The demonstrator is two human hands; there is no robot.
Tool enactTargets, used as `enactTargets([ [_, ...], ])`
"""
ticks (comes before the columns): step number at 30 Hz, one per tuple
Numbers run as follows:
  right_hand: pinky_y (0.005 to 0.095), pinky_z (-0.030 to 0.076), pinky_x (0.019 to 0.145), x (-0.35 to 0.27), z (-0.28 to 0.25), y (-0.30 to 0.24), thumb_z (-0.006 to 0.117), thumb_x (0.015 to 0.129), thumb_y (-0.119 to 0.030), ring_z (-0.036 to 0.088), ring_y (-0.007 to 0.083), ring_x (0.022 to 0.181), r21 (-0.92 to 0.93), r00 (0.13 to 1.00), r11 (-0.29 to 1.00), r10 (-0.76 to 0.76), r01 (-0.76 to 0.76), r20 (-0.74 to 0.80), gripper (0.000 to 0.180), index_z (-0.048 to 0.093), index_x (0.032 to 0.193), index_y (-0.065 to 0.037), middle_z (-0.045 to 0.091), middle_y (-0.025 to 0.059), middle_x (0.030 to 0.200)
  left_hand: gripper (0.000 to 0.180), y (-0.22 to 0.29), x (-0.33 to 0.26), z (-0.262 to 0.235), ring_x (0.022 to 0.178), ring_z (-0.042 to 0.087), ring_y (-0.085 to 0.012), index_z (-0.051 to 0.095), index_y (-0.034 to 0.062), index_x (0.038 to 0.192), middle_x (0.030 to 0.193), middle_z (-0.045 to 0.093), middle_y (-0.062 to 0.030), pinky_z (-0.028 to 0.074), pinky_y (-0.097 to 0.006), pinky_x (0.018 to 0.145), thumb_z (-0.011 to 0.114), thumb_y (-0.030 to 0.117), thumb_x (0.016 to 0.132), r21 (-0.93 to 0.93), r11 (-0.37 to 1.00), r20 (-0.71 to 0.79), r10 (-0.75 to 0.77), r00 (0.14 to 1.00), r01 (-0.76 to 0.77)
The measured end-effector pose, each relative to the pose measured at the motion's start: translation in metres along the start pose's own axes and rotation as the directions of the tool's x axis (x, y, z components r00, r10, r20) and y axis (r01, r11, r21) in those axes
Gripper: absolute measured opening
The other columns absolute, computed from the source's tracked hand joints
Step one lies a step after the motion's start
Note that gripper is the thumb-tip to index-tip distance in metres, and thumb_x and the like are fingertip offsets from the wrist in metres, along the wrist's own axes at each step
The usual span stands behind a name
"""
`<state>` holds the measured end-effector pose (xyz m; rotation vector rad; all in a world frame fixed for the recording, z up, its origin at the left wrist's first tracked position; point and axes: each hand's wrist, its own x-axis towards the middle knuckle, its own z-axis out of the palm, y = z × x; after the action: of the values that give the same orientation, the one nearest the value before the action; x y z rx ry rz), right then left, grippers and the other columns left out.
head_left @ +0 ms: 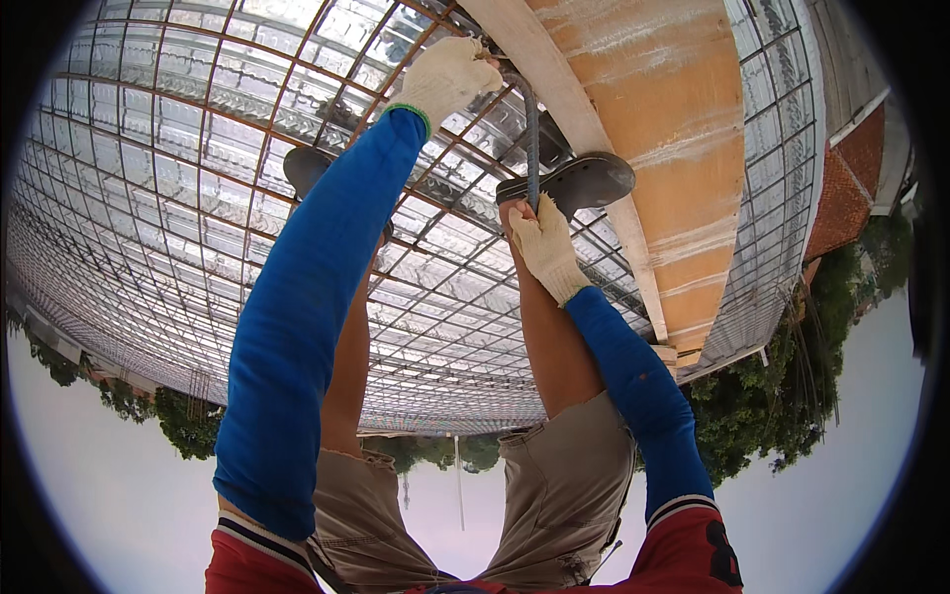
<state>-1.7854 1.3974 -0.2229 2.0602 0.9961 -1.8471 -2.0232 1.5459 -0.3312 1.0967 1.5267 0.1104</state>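
My right hand (546, 246), in a cream work glove, is closed around a dark grey steel bar (532, 134). The bar's far end bends to the left, toward my left hand (450, 77). That hand wears a similar glove with a green cuff and is low over the rebar mesh (282, 99). Its fingers are curled together at the mesh beside a wooden board; what they pinch is hidden. My right shoe (584, 183), dark and perforated, lies beside the bar and partly over the board's edge. The left shoe (305, 170) is partly hidden behind my blue-sleeved left forearm.
Shiny corrugated metal sheeting (119, 114) lies under the rusty mesh. A pale timber edge (554, 84) runs along an orange-brown plywood panel (668, 129) on the right. Beyond the deck are a brick-red roof (846, 188) and trees (767, 416).
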Motion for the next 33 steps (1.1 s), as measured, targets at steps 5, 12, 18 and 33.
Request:
enactTargets([
  [5,0.0342,0.053,0.074,-0.006,0.048,0.011,0.067,0.103,-0.02,0.07,0.0233,0.087,0.429,0.998,0.902,0.053,-0.04,-0.018,0.026,0.056,0.107,0.003,0.069,0.0111,0.092,0.036,-0.013,0.02,-0.005,0.087,0.073,-0.0366,0.08,0.0029,0.097,0.09,0.075,-0.0228,0.058,-0.045,0.083,0.074,0.035,0.081,0.092,0.991,0.098,0.086,0.991,-0.095],
  [12,0.0402,0.054,0.076,-0.019,0.004,0.02,0.066,0.103,-0.028,0.07,0.0304,0.081,0.156,1.0,0.988,0.022,-0.022,0.007,0.033,0.056,0.099,0.003,0.069,0.0172,0.085,0.03,-0.002,-0.001,0.01,0.082,0.063,-0.0177,0.073,-0.0014,0.1,0.09,0.071,-0.0072,0.051,-0.034,0.078,0.075,0.024,0.083,0.023,1.0,0.057,-0.014,0.998,0.013],
  [18,0.0348,0.054,0.076,-0.012,0.04,-0.011,0.067,0.105,-0.026,0.071,0.0246,0.084,0.119,0.997,0.991,-0.049,0.057,-0.066,0.03,0.057,0.1,0.002,0.067,0.0149,0.084,0.037,0.009,0.006,-0.006,0.085,0.073,-0.0323,0.08,0.0008,0.101,0.089,0.076,-0.02,0.057,-0.042,0.084,0.077,0.032,0.082,0.055,0.996,0.093,0.068,0.993,-0.073],
  [33,0.0311,0.055,0.072,-0.006,0.004,0.005,0.068,0.104,-0.022,0.068,0.0197,0.078,0.248,0.996,0.966,0.06,-0.076,0.071,0.024,0.059,0.104,0.0,0.063,0.0033,0.078,0.037,0.013,0.002,-0.013,0.094,0.075,-0.0297,0.08,0.0084,0.105,0.101,0.079,-0.0154,0.057,-0.043,0.087,0.076,0.036,0.081,0.174,0.982,0.058,-0.089,0.994,0.078],
])
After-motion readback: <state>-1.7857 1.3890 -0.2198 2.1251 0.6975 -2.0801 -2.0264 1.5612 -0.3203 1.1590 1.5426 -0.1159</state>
